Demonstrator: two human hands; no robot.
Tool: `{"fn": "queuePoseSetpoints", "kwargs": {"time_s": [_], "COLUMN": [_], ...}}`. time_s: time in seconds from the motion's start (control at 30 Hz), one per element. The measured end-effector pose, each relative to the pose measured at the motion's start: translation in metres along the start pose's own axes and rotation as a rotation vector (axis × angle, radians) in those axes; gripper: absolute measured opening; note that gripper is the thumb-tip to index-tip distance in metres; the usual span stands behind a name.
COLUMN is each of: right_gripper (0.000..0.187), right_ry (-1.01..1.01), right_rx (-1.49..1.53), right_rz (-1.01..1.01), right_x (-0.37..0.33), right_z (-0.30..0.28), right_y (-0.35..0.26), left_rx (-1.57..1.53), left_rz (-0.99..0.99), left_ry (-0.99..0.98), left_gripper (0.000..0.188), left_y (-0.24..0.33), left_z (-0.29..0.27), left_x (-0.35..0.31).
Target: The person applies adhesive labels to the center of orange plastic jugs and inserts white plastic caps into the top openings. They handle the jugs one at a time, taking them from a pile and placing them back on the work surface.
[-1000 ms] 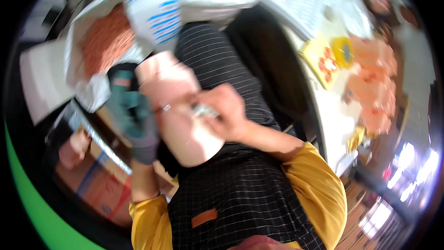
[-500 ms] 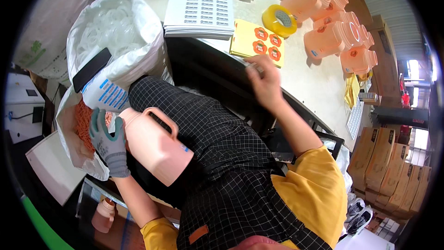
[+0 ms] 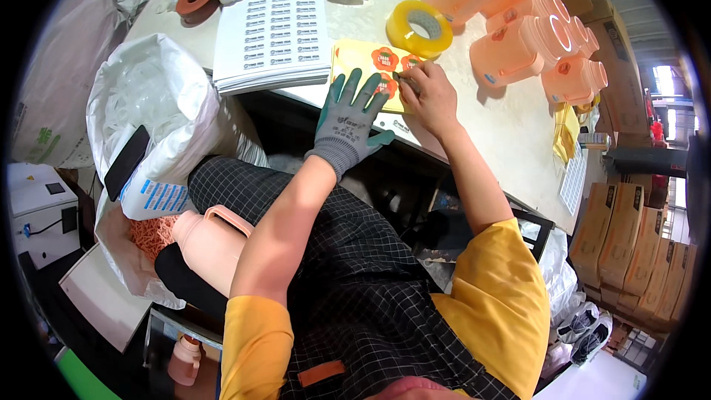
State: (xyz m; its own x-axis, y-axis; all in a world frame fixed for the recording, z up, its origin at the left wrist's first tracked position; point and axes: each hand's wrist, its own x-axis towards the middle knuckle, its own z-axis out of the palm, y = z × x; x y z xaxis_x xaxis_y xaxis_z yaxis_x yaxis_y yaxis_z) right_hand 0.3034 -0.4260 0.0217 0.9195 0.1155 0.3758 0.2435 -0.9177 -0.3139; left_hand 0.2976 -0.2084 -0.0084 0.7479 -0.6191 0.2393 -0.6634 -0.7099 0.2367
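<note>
My left hand (image 3: 352, 120), in a grey and green glove, lies with its fingers spread on the lower left part of a stack of yellow sticker sheets (image 3: 348, 59). My bare right hand (image 3: 432, 98) is pinched at the edge of a red flower-shaped sticker (image 3: 384, 89) on the top sheet; its fingertips partly hide what is between them. A pale pink jug (image 3: 204, 248) with a handle rests tilted across my lap at the left, partly covered by my left forearm.
Pink jugs (image 3: 511, 52) crowd the table's right side beside a yellow tape roll (image 3: 400, 30). Printed white label sheets (image 3: 274, 30) lie left of the stickers. A white sack of clear rings (image 3: 144, 104), with a dark phone (image 3: 127, 163) on its rim, stands left.
My left hand has let go of the jug and moved up and right onto the sticker sheets. The jug now lies on my lap. My right hand has come down to a sticker.
</note>
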Motion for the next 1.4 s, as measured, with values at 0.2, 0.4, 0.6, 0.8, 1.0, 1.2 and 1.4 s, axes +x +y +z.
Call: {"fn": "queuePoseSetpoints", "kwargs": {"time_s": [0.2, 0.4, 0.6, 0.8, 1.0, 1.2, 1.4], "right_gripper": [0.028, 0.029, 0.040, 0.049, 0.047, 0.049, 0.047], "right_ry": [-0.036, 0.241, 0.136, -0.074, -0.289, -0.251, -0.310], "right_rx": [-0.101, 0.576, 0.268, 0.451, 0.652, 0.585, 0.501], "right_rz": [-0.101, 0.158, -0.420, -0.647, -0.882, -1.111, -1.167], "right_x": [0.006, 0.025, 0.017, -0.020, -0.052, -0.069, -0.074], "right_z": [0.000, -0.013, -0.023, 0.009, 0.034, 0.052, 0.049], "right_y": [0.006, -0.008, -0.099, -0.179, -0.267, -0.315, -0.318], "left_rx": [-0.008, 0.031, 0.113, -0.183, 0.031, 0.048, 0.020], "left_rz": [0.008, -0.002, 0.068, 0.010, -0.785, -0.967, -0.961], "left_ry": [-0.034, -0.080, -0.427, -0.086, 0.428, 0.577, 0.635], "left_gripper": [0.082, 0.084, 0.077, 0.051, 0.074, 0.101, 0.104], "left_y": [0.005, 0.007, 0.035, 0.077, 0.096, 0.090, 0.086], "left_z": [0.000, -0.005, -0.056, -0.120, -0.136, -0.083, -0.072], "left_x": [0.002, 0.009, -0.028, -0.198, -0.344, -0.363, -0.366]}}
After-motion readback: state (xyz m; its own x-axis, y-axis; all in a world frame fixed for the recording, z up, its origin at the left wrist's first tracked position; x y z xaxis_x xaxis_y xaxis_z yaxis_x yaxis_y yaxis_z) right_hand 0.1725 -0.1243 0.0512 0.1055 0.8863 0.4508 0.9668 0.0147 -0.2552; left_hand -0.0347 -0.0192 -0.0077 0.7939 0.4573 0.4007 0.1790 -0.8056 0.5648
